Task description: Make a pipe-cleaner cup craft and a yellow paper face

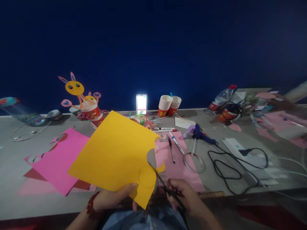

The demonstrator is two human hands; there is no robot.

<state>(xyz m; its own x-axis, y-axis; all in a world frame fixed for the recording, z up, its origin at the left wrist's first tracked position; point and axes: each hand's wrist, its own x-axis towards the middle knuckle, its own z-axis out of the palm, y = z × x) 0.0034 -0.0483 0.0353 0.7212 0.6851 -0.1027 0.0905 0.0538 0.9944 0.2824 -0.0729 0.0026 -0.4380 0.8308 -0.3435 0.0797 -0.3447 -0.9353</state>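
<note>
A large sheet of yellow paper (112, 150) is pinched along its lower edge by my left hand (117, 195), thumb on top and the other fingers mostly beneath. Near its right corner a circle is drawn in thin dark line, and curved bites are cut from that edge. My right hand (183, 193) grips black scissors (163, 183), with the blades pointing up and left at the paper's edge beside the circle. Whether the blades are parted is hard to make out. A small yellow scrap (161, 168) lies just behind the scissors.
Pink paper (189, 172) lies under a pen (172, 150) and a marker (177, 143). Rightward are a blue glue gun (203, 135), a power strip (236, 148) and looping black cable. Magenta paper (63, 163) lies left; paper cups (165, 105) stand behind. Another person's blurred arm (297, 94) reaches in.
</note>
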